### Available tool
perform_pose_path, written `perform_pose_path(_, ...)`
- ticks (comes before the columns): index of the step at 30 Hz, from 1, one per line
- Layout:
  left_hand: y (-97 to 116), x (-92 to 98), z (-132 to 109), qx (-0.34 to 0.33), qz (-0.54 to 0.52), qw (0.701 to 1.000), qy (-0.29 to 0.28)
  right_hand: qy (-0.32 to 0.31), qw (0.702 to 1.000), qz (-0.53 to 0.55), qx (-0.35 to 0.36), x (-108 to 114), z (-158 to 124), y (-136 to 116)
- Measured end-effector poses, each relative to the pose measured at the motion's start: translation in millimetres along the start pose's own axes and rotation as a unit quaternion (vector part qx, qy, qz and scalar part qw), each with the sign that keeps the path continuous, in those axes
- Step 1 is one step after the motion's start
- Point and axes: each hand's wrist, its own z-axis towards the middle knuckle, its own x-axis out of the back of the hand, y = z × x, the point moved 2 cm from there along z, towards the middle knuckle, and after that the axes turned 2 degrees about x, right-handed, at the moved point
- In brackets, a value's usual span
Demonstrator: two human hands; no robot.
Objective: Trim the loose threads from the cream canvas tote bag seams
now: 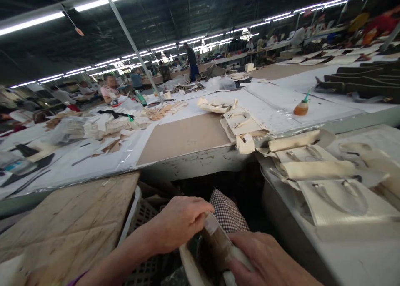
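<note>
My left hand (178,223) is low in the view with its fingers curled over the top edge of a cream and brown bag piece (215,244) held in my lap. My right hand (265,259) is closed round the same piece from the right side, near the bottom edge of the picture. A checked cloth (228,213) lies just behind the piece, between the two hands. Stacked cream bag panels (315,169) lie on the table to the right of my hands.
A worn wooden board (71,219) sits at the left above a white plastic crate (140,219). A brown cardboard sheet (184,138) lies on the long white table ahead. An amber glue bottle (301,106) stands farther right. Other people work at distant tables.
</note>
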Motion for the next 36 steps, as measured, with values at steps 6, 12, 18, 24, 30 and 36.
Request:
perform_pose_path(6, 22, -7.7, 12, -0.075, 0.044, 0.996, -0.023, 0.006, 0.998, -0.058, 0.011, -18, 8, 8)
perform_pose_path(12, 28, -15.7, 15, -0.094, 0.072, 0.992, -0.042, 0.047, 0.998, -0.026, 0.04, -22, 10, 9)
perform_pose_path(18, 29, -14.5, 9, -0.09, 0.095, 0.991, -0.018, 0.061, 0.998, -0.007, 0.034, -28, 11, 7)
perform_pose_path(24, 25, -12.7, 5, -0.089, 0.037, 0.995, -0.028, 0.045, 0.997, 0.016, 0.052, -32, 12, 8)
perform_pose_path(30, 24, -14.6, 8, -0.098, 0.004, 0.994, -0.052, 0.076, 0.993, -0.009, 0.084, -47, 12, 20)
perform_pose_path(36, 8, -5.7, -5, -0.065, -0.263, 0.962, 0.031, 0.084, 0.99, -0.043, 0.104, -43, 12, 20)
